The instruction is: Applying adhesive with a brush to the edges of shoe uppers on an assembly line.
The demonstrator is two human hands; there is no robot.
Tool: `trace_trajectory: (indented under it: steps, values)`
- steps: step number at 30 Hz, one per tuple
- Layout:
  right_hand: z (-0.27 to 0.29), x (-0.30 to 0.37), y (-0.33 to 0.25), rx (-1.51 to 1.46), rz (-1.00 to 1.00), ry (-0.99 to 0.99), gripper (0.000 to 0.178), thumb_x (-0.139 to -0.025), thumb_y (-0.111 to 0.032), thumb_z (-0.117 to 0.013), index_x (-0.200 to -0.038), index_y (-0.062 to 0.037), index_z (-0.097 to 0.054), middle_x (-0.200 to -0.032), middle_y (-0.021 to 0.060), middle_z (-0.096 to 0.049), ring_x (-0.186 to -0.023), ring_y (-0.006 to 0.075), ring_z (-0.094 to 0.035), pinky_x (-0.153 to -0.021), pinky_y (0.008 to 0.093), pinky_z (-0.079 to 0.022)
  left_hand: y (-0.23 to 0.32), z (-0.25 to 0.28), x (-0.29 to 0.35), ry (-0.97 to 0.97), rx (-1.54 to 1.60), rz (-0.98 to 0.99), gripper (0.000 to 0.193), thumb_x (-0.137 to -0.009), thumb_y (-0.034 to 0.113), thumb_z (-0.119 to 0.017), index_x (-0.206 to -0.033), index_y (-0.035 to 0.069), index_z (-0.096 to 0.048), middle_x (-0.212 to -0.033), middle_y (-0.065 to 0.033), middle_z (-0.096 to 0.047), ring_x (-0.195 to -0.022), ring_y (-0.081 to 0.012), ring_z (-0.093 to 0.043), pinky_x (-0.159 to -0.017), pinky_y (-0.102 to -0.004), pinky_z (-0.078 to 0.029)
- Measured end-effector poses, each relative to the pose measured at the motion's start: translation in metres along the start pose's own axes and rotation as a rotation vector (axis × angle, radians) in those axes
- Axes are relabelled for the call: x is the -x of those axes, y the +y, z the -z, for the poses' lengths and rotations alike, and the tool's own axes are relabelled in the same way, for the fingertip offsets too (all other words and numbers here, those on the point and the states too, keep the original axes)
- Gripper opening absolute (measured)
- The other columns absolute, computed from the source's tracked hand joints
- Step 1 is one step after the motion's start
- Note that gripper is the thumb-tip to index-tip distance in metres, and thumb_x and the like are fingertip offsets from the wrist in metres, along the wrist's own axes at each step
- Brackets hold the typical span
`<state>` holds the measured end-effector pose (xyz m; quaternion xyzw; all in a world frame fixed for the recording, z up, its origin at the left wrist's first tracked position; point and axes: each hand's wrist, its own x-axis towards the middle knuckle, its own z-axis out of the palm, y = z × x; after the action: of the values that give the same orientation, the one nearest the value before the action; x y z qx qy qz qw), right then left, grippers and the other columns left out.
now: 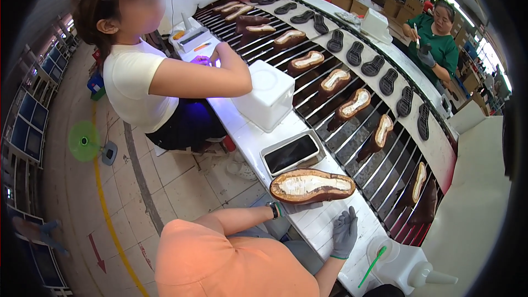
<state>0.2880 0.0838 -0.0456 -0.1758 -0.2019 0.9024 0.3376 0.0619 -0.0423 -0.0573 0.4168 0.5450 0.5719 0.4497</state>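
A brown shoe upper (335,193) lies sole side up, its pale bottom showing, over the near edge of the white table. My left hand (303,207), in a grey glove, grips it from below. Most of those fingers are hidden under the shoe upper. To the right, my gloved right hand (345,233) is raised over the table edge, fingers extended and slightly bent, with nothing seen in them. A green-handled brush (373,267) rests on a white container (404,264) near that hand.
A phone-like dark screen in a white tray (291,154) sits just beyond the shoe upper. A white box (268,94) stands further left. The roller conveyor (352,132) carries several shoe uppers; black soles (373,66) line its far ledge. One co-worker sits left, another stands across.
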Motion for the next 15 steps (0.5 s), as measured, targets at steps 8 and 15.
trace_trajectory:
  steps: [8,15]
  values:
    - [-0.005,0.0,0.003,-0.083,-0.011,-0.027,0.028,-0.102,-0.024,-0.052,-0.116,-0.0028,-0.064,-0.104,0.0087,-0.067,-0.092,0.0166,-0.058,-0.085,0.0345,-0.048,-0.021,0.003,0.003,0.046,-0.228,-0.024,0.068,-0.094,0.044,-0.063,-0.147,0.009,-0.041,-0.149,-0.0097,-0.046,-0.137,-0.0259,-0.042,-0.118,-0.038,-0.029]
    - [-0.069,0.026,-0.013,0.632,0.627,0.543,0.029,-0.102,-0.015,-0.05,-0.111,0.0071,-0.067,-0.087,0.0082,-0.066,-0.071,0.0103,-0.055,-0.066,0.0259,-0.044,-0.044,0.024,0.011,0.159,-0.463,-0.113,0.06,-0.094,0.034,-0.065,-0.143,0.005,-0.045,-0.146,-0.0112,-0.05,-0.134,-0.0265,-0.045,-0.115,-0.0389,-0.031]
